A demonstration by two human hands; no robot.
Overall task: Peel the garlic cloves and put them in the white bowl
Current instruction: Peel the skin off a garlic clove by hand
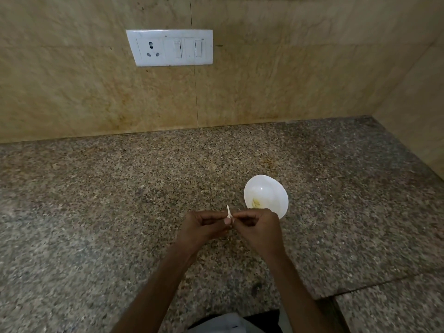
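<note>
The garlic clove [230, 219] is held up over the tabletop [115, 203], between both hands near the middle of the scene, and most of it is hidden by the fingertips. A thin pale strip of peel [228, 210] sticks up from it, tilted a little to the left. The left hand [200, 228] has its fingers curled, its grip closed on the clove from the left with thumb and fingertips. The right hand [258, 228] meets it from the right, fingers likewise curled and its grip pinching the same clove. Just beyond the right hand, slightly to the right, the white bowl [269, 188] stands on the speckled granite, its near rim hidden by the knuckles. A few yellowish peeled cloves [256, 202] lie in its near-left part. Far back rises a beige stone wall [300, 80] with a white switch plate [169, 47] carrying a socket and two switches
</note>
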